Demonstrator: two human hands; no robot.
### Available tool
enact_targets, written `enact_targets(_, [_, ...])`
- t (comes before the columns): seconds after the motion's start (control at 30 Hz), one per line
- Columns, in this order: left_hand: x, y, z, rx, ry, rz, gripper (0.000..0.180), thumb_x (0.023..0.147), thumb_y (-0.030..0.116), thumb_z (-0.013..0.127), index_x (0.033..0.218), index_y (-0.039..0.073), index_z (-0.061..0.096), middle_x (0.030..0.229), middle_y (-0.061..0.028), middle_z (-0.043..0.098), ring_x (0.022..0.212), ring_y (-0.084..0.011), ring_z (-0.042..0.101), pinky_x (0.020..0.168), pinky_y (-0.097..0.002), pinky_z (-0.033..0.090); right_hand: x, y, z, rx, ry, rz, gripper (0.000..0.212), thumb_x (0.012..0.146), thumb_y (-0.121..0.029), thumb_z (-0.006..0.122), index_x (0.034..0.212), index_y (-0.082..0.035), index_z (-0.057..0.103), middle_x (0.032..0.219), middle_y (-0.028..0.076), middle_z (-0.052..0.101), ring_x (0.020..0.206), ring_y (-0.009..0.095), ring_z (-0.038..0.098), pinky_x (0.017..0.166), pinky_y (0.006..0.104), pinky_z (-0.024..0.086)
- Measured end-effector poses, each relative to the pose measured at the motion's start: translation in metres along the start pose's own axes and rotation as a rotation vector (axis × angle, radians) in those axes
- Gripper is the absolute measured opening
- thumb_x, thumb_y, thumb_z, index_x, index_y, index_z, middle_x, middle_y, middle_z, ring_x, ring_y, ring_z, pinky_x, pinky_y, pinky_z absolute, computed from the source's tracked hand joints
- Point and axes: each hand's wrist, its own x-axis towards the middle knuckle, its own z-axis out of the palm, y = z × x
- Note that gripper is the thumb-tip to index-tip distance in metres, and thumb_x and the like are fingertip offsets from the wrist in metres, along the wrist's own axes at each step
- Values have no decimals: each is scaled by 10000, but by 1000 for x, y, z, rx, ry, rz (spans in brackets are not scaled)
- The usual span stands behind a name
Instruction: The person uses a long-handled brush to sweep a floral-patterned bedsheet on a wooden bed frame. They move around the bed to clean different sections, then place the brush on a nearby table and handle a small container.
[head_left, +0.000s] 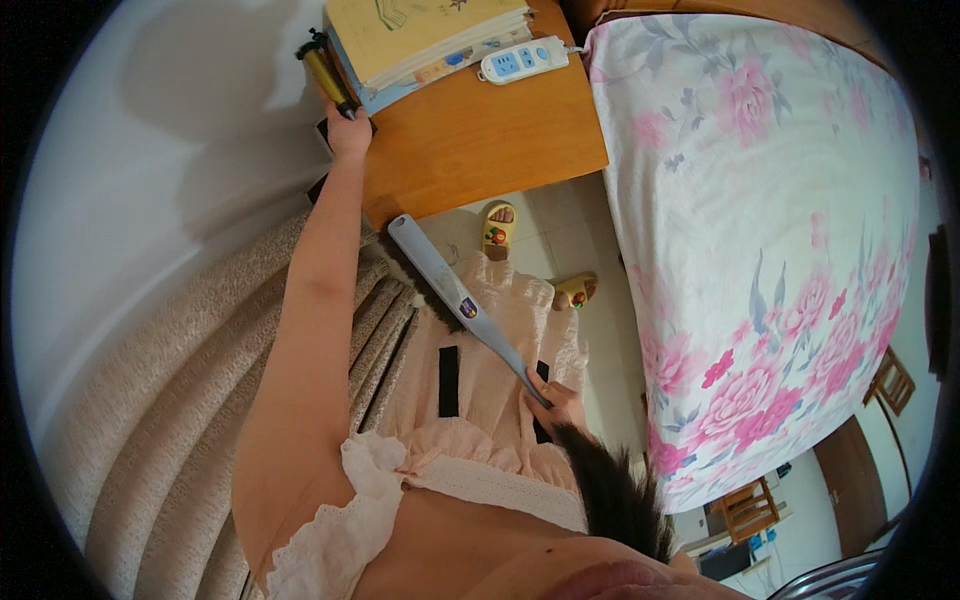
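Observation:
My left arm reaches far forward along the wall. At its end my left hand (350,132) is closed around the lower tip of a slim yellow cylinder with black ends (322,72), beside the corner of a wooden table. What this cylinder is I cannot make out; some fingers are hidden. Close to my body, my right hand (562,407) grips the thin handle end of a grey bed brush (440,276). The brush slants up and left across my dress, its dark bristles facing the curtain and its head close to the table's near edge.
On the brown wooden table (480,140) lie a stack of books (425,40) and a white power strip (523,60). A bed with a floral sheet (760,250) fills the right. Beige curtains (200,400) hang at the left. Yellow slippers (498,230) show below; wooden chairs (750,510) stand farther off.

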Motion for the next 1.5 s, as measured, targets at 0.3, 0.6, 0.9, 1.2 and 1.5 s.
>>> enact_targets(0.3, [-91,63,30,252,160,650,643,762,239,624,1291,26,328,1311,-223,305,1251,-403,214,1021,-491,226,-14,-4,-16,196,501,289,471,787,-30,603,1244,-48,491,623,30,467,559,78,435,522,228,393])
enact_targets(0.6, [-65,96,97,233,-92,534,411,775,120,602,1166,41,500,886,-103,606,787,-245,586,723,-338,466,3,-7,-21,397,706,442,503,793,-26,602,1273,-38,455,631,-56,449,548,31,405,502,186,368])
enact_targets(0.9, [-57,100,124,141,-185,550,302,712,117,675,983,54,557,808,-82,571,771,-249,563,690,-349,466,8,-11,-20,416,752,455,502,780,-18,611,1262,-27,468,665,-42,479,574,38,418,522,193,379])
enact_targets(1.2, [-65,95,122,215,-118,672,211,731,139,675,875,41,558,759,-78,577,678,-226,567,634,-339,467,45,-31,-126,-228,749,-143,473,738,17,627,1197,-64,543,678,123,560,538,208,526,514,281,427])
enact_targets(1.5, [-75,87,127,87,-97,585,242,698,104,668,903,37,558,825,-91,564,735,-252,561,672,-363,468,217,-104,-229,-503,526,-152,460,784,-142,569,1234,-226,517,684,148,575,596,310,558,580,403,458])
